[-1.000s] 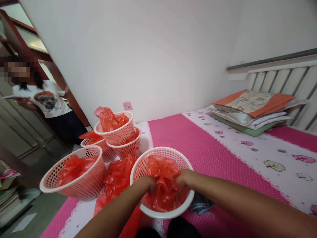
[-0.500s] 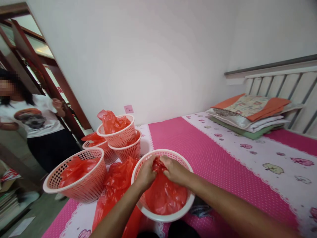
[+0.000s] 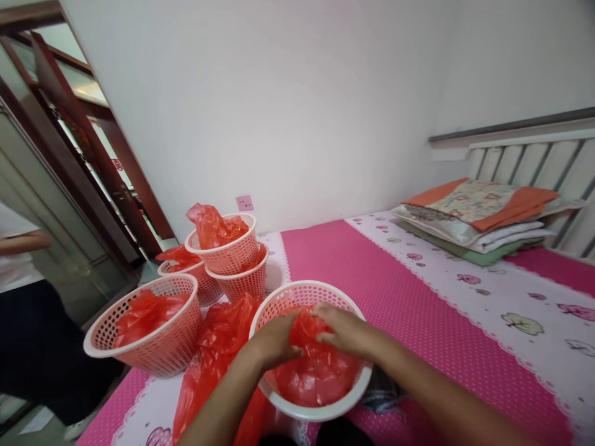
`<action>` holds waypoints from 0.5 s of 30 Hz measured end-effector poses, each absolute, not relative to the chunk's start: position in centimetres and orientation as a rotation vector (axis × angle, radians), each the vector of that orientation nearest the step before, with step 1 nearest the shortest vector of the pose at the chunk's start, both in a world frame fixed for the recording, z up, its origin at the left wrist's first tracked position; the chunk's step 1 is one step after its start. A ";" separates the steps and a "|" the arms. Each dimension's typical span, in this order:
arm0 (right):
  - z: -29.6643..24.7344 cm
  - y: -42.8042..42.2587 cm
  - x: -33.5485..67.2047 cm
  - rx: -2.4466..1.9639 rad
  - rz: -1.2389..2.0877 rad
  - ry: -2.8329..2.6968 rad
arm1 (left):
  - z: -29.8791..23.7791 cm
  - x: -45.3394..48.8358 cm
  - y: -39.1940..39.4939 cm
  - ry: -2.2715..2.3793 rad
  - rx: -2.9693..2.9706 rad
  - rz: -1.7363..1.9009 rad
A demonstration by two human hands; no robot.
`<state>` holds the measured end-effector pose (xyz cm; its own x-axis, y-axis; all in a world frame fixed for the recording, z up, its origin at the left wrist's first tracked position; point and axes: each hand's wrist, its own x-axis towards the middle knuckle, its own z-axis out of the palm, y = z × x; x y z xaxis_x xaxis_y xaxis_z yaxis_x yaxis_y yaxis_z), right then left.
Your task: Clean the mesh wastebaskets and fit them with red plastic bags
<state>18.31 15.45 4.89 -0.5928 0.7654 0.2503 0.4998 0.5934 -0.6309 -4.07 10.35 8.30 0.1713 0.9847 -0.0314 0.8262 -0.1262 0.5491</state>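
A round pink plastic basket (image 3: 310, 411) with a perforated wall stands before me on the bed. Inside it lies a crumpled red plastic bag (image 3: 320, 371). Over the bag's left side is my left hand (image 3: 277, 339), thumb and fingers apart. My right hand (image 3: 343, 331) hovers opposite, its fingers spread and holding nothing. Whether the fingertips still touch the plastic I cannot tell. More red plastic bags (image 3: 223, 347) are heaped on the bed beside the basket, partly behind my left forearm.
To the left stand a wide pink basket (image 3: 162, 347) and several smaller stacked baskets (image 3: 227, 257), with red bags inside. Folded bedding (image 3: 478, 210) lies at the far right by the headboard (image 3: 553, 167). A person (image 3: 23, 297) stands at the left edge.
Both hands have let go of the pinched red bag and opened, moving slightly apart. The person at the left has moved further toward the frame's edge.
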 end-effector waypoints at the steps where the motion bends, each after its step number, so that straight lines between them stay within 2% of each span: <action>1: 5.6 15.1 19.8 -1.009 0.650 -2.244 | 8.9 -5.1 8.9 1.736 2.012 0.540; 3: 5.8 14.4 22.8 -1.158 0.541 -2.021 | 8.9 -7.2 5.8 1.863 1.927 0.850; 5: 4.6 13.6 24.8 -1.318 0.574 -1.827 | 7.2 -8.7 2.8 1.958 1.719 1.161; 10: -0.3 11.3 24.3 -1.232 1.320 -1.494 | 0.0 -7.3 -2.2 1.769 1.170 1.361; 15: -1.6 8.1 22.1 -1.094 1.536 -1.168 | -3.9 -3.7 -3.4 1.655 0.866 1.572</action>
